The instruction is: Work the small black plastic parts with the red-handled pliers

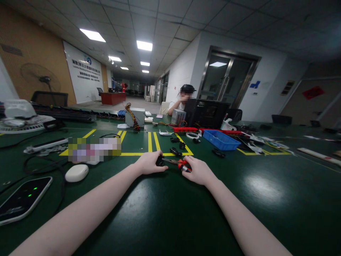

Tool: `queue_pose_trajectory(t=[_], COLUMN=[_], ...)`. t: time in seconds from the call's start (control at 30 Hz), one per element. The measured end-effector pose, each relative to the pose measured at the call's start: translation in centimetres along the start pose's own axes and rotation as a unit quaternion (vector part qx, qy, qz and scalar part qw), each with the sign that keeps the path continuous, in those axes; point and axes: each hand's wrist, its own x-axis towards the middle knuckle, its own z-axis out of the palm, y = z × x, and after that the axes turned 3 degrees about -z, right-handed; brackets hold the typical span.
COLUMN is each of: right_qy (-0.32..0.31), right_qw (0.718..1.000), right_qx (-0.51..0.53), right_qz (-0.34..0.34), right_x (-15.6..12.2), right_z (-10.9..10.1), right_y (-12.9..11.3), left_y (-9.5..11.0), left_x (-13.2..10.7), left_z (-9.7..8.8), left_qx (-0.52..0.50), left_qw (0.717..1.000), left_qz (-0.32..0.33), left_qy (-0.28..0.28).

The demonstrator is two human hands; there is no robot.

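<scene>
My left hand (149, 163) is closed on a small black part (160, 161) resting on the green table (170, 213). My right hand (197, 170) grips the red handles of a pair of pliers (179, 163), whose metal jaws point left and meet the black part. Several other small black parts (176, 151) lie just beyond my hands, near the yellow floor-tape lines (150, 141) marked on the table.
A blue tray (221, 139) sits back right, by a black computer case (206, 113) and a seated person (183, 99). At left lie a phone (22, 199), a white case (76, 172), cables and a power strip (46, 145). A grey power supply (135, 117) stands behind.
</scene>
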Motion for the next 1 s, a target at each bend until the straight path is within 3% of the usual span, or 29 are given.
queue_pose_trajectory(t=[0.4,1.0], right_qy=[-0.023,-0.015], right_qw=[0.999,1.000], right_qx=[0.019,0.009], right_qz=[0.018,0.000], right_x=[-0.19,-0.20], right_z=[-0.36,-0.29], right_y=[0.16,0.54], left_y=[-0.09,0.11], left_x=[-0.04,0.00], left_z=[0.21,-0.25], left_qx=[-0.002,0.021], left_qw=[0.999,0.999], left_qz=[0.030,0.046], left_qy=[0.033,0.003])
